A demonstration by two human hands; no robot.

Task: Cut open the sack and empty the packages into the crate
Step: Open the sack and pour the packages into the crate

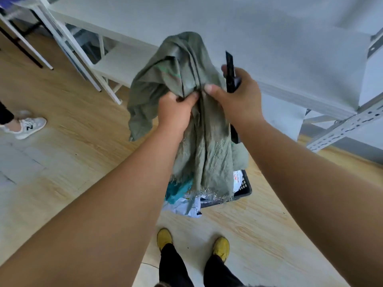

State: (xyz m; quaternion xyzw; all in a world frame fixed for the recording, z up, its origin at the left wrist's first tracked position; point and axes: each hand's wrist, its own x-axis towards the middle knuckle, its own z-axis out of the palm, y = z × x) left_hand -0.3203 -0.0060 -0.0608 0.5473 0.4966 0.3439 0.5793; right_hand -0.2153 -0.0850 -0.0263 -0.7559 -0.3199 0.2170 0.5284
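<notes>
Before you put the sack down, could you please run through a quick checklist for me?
1. Sack gripped by both hands, left hand and right hand: ok.
2. Sack's frayed open end hangs over the crate: ok.
3. Sack fully emptied: cannot tell.
4. All packages inside the crate: not ok, some lie over its near edge.
5. Knife blade retracted: cannot tell.

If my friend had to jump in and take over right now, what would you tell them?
Left hand: gripping the bunched green sack.
Right hand: pinching the sack too, with the black knife held in the same hand, pointing up.
The sack hangs limp, frayed open end down, over the black crate.
Packages lie in the crate; one white one seems to spill over its near edge.
Done: sack cut, looks emptied.
Left: check the sack, tidy the stray package, put away the knife.
</notes>
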